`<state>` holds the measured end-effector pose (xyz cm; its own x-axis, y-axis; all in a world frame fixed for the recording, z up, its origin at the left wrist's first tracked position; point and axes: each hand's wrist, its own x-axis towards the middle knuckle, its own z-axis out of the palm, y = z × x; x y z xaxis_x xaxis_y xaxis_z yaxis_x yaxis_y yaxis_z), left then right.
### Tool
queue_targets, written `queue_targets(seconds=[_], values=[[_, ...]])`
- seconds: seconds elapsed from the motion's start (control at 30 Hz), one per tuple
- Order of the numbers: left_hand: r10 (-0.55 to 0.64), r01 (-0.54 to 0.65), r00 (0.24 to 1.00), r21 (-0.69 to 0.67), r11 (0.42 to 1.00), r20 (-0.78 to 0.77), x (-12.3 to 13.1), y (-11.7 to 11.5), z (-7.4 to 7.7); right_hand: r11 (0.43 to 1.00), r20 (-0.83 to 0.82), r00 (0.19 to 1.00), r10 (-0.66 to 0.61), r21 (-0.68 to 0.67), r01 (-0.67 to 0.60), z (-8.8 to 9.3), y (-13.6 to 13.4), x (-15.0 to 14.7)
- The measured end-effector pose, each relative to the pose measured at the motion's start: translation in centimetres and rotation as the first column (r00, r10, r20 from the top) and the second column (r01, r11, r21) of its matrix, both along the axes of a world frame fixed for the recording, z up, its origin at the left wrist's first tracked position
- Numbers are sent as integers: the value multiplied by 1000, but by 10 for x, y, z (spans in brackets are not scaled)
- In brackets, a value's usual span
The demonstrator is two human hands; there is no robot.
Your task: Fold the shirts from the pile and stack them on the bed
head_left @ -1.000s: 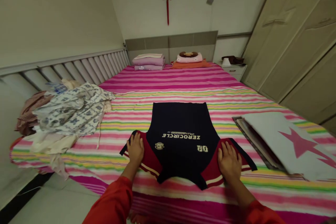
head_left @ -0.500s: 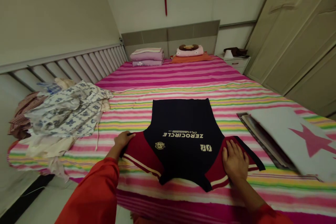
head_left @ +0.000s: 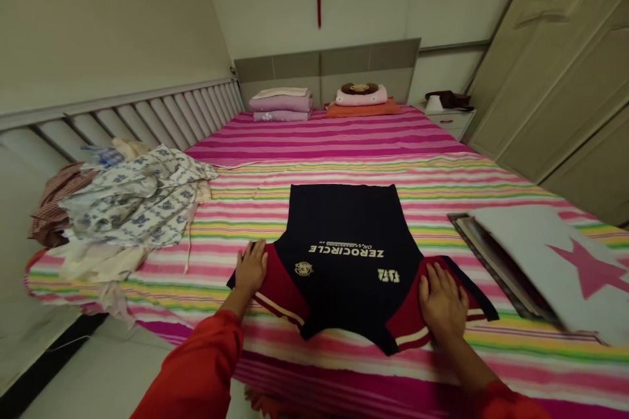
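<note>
A dark navy shirt (head_left: 348, 222) with red sleeves lies spread on the striped bedsheet (head_left: 275, 366), its collar toward me and its white lettering upside down. My left hand (head_left: 250, 268) rests on the left sleeve near its cuff, fingers spread and pointing away from me. On the right sleeve lies my right hand (head_left: 443, 304), palm down with the fingers stretched out. Neither hand grips the fabric.
Crumpled clothes (head_left: 132, 196) are heaped at the bed's left side by the railing (head_left: 162, 114). At the right lies a white board with a pink star (head_left: 535, 249). Folded purple bedding (head_left: 281, 105) and a pink pillow (head_left: 361, 97) sit by the headboard.
My left hand has moved inward from the cuff's edge and now lies flatter on the sleeve. My right hand stays on its sleeve. The whole view has shifted slightly.
</note>
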<state>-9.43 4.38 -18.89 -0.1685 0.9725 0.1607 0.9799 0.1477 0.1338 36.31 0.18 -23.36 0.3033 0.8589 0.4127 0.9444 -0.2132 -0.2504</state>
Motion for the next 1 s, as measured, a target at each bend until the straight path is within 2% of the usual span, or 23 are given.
queue_targets(seconds=[0.07, 0.1, 0.13, 0.17, 0.23, 0.27, 0.3, 0.4, 0.5, 0.57, 0.6, 0.67, 0.7, 0.73, 0.77, 0.83, 0.93, 1.0], values=[[205, -205, 979, 21, 978, 13, 1, 6, 11, 1000, -6, 1000, -14, -8, 14, 1, 1, -2], [263, -264, 964, 56, 963, 29, 9, 10, 15, 1000, -9, 1000, -21, -18, 21, 3, 1, -3], [255, -258, 966, 104, 960, 45, 21, 13, 18, 999, -10, 1000, -27, -32, 26, 5, 1, -5], [173, -179, 984, 155, 972, 52, 35, 16, 20, 998, -12, 999, -30, -49, 29, 6, 0, -6], [-106, 96, 994, 207, 973, 36, 67, 21, 18, 996, -17, 999, -31, -84, 30, 10, 1, -7], [-208, 198, 978, 192, 961, 33, 82, 22, 16, 995, -22, 999, -31, -99, 29, 12, 1, -7], [-255, 246, 966, 160, 956, 37, 95, 23, 13, 993, -31, 999, -32, -114, 28, 15, 2, -6], [-185, 182, 982, 72, 981, 48, 116, 24, 2, 983, -88, 995, -54, -179, 37, 23, 2, -6], [-162, 160, 986, 64, 985, 32, 117, 24, -5, 971, -159, 984, -84, -233, 45, 30, -5, -25], [-160, 158, 987, 76, 985, 23, 114, 24, -6, 973, -171, 983, 64, -207, -99, 31, -14, -50], [-159, 157, 987, 81, 984, 19, 113, 24, -6, 951, -164, 963, 213, -189, -243, 30, -19, -63], [-157, 155, 987, 85, 984, 14, 113, 24, -6, 838, -149, 856, 494, -182, -515, 26, -26, -81], [-156, 155, 988, 87, 984, 13, 113, 24, -6, 787, -146, 810, 568, -194, -586, 24, -27, -84], [-158, 156, 987, 90, 984, 13, 113, 24, -7, 770, -143, 799, 584, -211, -602, 22, -24, -81], [-159, 157, 987, 94, 983, 14, 113, 24, -8, 788, -137, 821, 554, -232, -570, 22, -19, -72], [-161, 159, 987, 106, 982, 18, 114, 25, -9, 858, -113, 904, 413, -283, -428, 26, -3, -42], [-157, 153, 987, 115, 982, 25, 113, 26, -12, 917, -75, 979, 190, -342, -204, 41, 28, 3], [-151, 147, 988, 122, 982, 28, 113, 26, -14, 943, -61, 995, 75, -320, -91, 52, 42, 11]])
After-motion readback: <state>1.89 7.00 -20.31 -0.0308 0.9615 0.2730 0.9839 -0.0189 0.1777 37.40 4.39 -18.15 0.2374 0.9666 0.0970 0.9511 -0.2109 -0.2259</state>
